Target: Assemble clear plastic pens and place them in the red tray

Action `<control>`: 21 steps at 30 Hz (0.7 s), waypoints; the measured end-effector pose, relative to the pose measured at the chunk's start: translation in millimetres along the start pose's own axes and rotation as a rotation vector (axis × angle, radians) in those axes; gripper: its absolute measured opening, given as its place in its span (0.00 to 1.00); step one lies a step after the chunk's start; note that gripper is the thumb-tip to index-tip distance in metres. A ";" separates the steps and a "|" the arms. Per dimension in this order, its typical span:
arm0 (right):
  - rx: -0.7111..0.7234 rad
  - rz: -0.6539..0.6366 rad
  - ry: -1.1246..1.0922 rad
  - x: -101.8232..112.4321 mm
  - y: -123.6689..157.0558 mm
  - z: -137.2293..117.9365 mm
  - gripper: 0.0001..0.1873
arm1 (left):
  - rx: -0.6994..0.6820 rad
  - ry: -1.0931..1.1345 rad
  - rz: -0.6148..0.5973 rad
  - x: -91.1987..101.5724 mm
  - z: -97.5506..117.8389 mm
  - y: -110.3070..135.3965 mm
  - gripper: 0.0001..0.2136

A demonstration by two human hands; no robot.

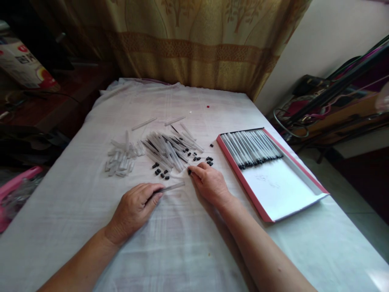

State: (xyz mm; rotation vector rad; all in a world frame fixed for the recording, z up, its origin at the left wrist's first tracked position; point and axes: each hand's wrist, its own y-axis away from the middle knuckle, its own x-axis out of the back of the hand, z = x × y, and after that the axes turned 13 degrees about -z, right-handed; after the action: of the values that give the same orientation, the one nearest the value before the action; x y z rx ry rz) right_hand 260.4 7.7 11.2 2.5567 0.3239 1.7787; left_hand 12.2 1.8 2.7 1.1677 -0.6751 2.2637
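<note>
My left hand [136, 205] is closed around a clear pen barrel [174, 187], its free end pointing right over the cloth. My right hand [211, 182] pinches a small black pen plug [189, 171] between thumb and fingertips, just right of the barrel's end. Beyond both hands lies a heap of clear pen barrels [170, 152] with dark refills among them. Several loose black plugs [162, 175] are scattered at the front of the heap, more on its right. Clear pen caps [120, 160] form a pile to the left.
A shallow red-edged box lid [247, 188] at the right holds a row of pens [251, 148]. A white cloth [146, 251] covers the table. Two loose barrels lie behind the heap, and a tiny red piece [208, 106] farther back. A curtain [194, 48] hangs behind.
</note>
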 end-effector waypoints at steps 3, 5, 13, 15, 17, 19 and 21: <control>-0.020 0.013 0.026 -2.9 -1.2 -2.0 0.14 | -0.012 -0.001 0.000 -0.2 -0.8 0.7 0.10; -0.014 0.028 0.026 -4.9 -0.2 -2.7 0.13 | -0.018 -0.008 -0.001 -0.1 -1.0 0.7 0.10; 0.025 0.148 -0.096 -11.7 2.1 -4.5 0.08 | -0.028 -0.029 -0.005 0.0 -0.7 -0.3 0.10; 0.052 0.222 -0.261 -14.4 4.5 -5.1 0.07 | -0.033 -0.032 -0.005 0.5 -0.2 -1.0 0.10; 0.054 0.257 -0.498 -16.4 9.1 -6.1 0.05 | -0.042 -0.030 -0.001 1.2 0.4 -1.7 0.10; 0.019 0.243 -0.749 -17.2 15.7 -7.7 0.05 | -0.054 -0.018 0.002 1.9 1.0 -2.0 0.11; -0.022 0.217 -0.946 -16.6 23.2 -10.4 0.05 | -0.062 0.001 0.003 2.5 1.5 -1.6 0.11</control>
State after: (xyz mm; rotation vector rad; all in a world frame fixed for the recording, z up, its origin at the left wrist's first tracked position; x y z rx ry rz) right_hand 248.9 -19.0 2.5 3.1122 -0.0060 0.4174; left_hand 12.8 2.6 5.9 1.1371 -0.7424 2.2290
